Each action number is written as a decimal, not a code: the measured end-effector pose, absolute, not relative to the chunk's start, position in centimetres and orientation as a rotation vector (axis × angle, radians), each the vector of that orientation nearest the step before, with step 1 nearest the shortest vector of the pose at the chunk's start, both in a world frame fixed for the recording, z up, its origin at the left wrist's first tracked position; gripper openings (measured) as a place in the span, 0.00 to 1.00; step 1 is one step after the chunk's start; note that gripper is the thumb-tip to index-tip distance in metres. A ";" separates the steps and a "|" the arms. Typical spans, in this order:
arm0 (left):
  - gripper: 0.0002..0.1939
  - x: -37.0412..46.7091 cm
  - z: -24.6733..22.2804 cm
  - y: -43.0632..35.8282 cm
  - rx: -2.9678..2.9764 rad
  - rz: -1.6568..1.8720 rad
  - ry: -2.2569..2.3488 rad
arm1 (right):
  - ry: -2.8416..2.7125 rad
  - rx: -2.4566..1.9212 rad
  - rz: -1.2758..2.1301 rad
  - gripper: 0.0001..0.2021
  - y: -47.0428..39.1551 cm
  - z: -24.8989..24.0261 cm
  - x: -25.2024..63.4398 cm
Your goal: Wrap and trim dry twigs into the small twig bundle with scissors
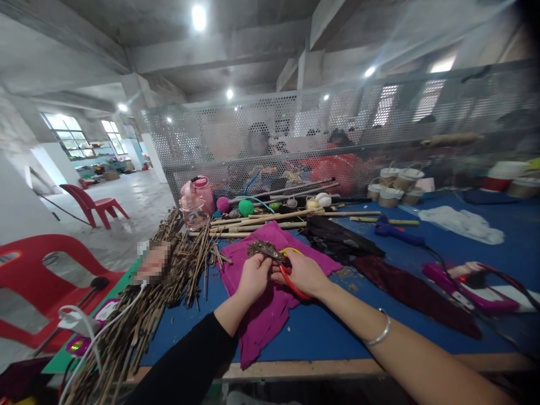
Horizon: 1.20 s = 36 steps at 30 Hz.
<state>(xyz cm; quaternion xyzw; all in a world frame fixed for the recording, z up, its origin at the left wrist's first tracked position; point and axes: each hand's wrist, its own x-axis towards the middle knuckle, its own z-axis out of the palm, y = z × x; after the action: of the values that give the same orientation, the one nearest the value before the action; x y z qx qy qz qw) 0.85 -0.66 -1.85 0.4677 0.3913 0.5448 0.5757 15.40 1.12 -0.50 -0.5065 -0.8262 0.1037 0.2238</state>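
Note:
My right hand (302,274) is closed around scissors (291,281) with red and yellow handles. The scissors' blades point left, over a crumpled magenta cloth (261,332) on the blue tabletop. My left hand (254,277) is closed close to the blades, its fingertips pinching a brown dried plant clump (258,246). The stem between those fingers is mostly hidden. A large heap of dried stalks (181,270) lies to the left of the cloth. Behind the cloth lie bamboo sticks (270,224).
Yarn balls (246,208) and a pink clear jug (196,202) stand before a perforated metal screen (202,135). On the right are dark red cloth (417,292), a blue glue gun (396,232), a magenta power strip (472,289) and wrapped pots (390,196). Cables (122,308) cross the left stalks.

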 end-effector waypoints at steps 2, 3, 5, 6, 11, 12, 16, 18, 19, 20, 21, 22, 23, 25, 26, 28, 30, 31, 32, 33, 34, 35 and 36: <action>0.09 0.8 -1.8 -0.7 1.101 1.270 0.937 | -2.279 -1.456 0.302 0.23 1.2 -0.6 15.4; 0.09 0.8 -1.8 -0.7 1.109 1.271 0.954 | -2.284 -1.477 0.303 0.22 1.2 -0.6 15.4; 0.09 0.7 -1.9 -0.7 1.126 1.274 0.992 | -2.299 -1.500 0.294 0.21 1.2 -0.5 15.5; 0.09 0.6 -1.9 -0.7 1.133 1.273 1.009 | -2.306 -1.508 0.291 0.21 1.1 -0.4 15.5; 0.09 0.5 -2.1 -0.5 1.142 1.263 0.983 | -2.327 -1.545 0.241 0.20 1.0 0.1 15.4; 0.09 0.5 -2.1 -0.4 1.133 1.269 0.963 | -2.323 -1.549 0.226 0.21 1.0 0.1 15.4; 0.09 0.6 -2.4 -0.1 1.087 1.294 0.944 | -2.301 -1.467 0.225 0.21 0.9 0.2 15.3; 0.09 0.5 -2.7 0.0 1.079 1.287 0.951 | -2.304 -1.402 0.225 0.21 0.8 0.3 15.3; 0.09 0.5 -2.8 0.1 1.081 1.280 0.952 | -2.309 -1.384 0.223 0.21 0.8 0.3 15.3; 0.09 0.5 -2.9 0.1 1.087 1.273 0.950 | -2.311 -1.383 0.221 0.21 0.7 0.3 15.4; 0.08 0.5 -3.0 0.1 1.095 1.268 0.945 | -2.314 -1.397 0.225 0.21 0.7 0.4 15.4; 0.08 0.5 -3.0 0.1 1.106 1.263 0.941 | -2.319 -1.419 0.233 0.21 0.7 0.4 15.4; 0.08 0.5 -3.0 0.0 1.117 1.260 0.936 | -2.327 -1.443 0.240 0.21 0.7 0.4 15.5; 0.08 0.6 -2.8 -0.2 1.129 1.258 0.927 | -2.334 -1.478 0.243 0.21 0.8 0.4 15.5; 0.08 0.6 -2.6 -0.3 1.129 1.261 0.926 | -2.329 -1.485 0.242 0.20 0.8 0.3 15.6; 0.09 0.7 -2.3 -0.5 1.136 1.282 0.962 | -2.301 -1.492 0.252 0.20 0.9 0.3 15.6; 0.11 0.6 -2.1 -0.6 1.179 1.303 1.044 | -2.266 -1.491 0.274 0.20 1.0 0.3 15.6; 0.11 0.5 -2.1 -0.6 1.211 1.305 1.091 | -2.252 -1.490 0.283 0.20 1.0 0.3 15.5; 0.12 0.4 -2.1 -0.6 1.244 1.302 1.135 | -2.242 -1.489 0.290 0.20 1.0 0.3 15.5; 0.13 0.4 -2.0 -0.6 1.272 1.297 1.170 | -2.236 -1.480 0.295 0.20 1.0 0.3 15.5; 0.13 0.3 -2.0 -0.6 1.290 1.295 1.198 | -2.235 -1.460 0.297 0.21 1.0 0.2 15.5; 0.13 0.3 -2.0 -0.7 1.297 1.298 1.217 | -2.238 -1.429 0.295 0.21 1.0 0.1 15.5; 0.12 0.3 -1.9 -0.7 1.292 1.303 1.228 | -2.244 -1.392 0.287 0.21 1.1 0.1 15.5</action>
<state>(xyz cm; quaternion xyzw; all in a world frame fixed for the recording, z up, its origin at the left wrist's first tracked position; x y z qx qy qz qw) 0.30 -0.69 -1.91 0.5225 0.4966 0.5271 0.4502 15.51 1.06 0.07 -0.5087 -0.8200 0.1051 0.2402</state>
